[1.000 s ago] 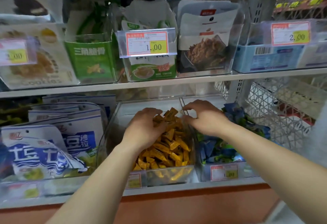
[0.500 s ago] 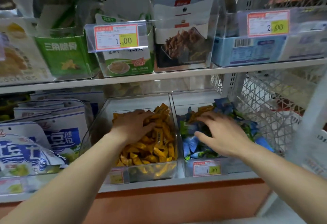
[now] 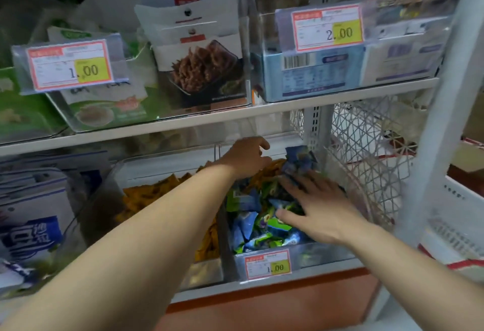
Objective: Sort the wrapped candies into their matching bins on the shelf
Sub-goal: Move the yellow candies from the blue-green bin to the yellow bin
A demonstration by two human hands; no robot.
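Now | left hand point(image 3: 246, 156) curls over stray orange candies point(image 3: 272, 171), grip unclear | right hand point(image 3: 322, 207) spread on blue-green candies point(image 3: 251, 226) | sorting unfinished

Dim, soft light — motion blur throughout, wide-angle bending at edges.

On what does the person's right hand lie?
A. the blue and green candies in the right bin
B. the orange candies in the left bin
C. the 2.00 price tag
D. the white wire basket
A: the right hand lies flat on the blue and green candies.
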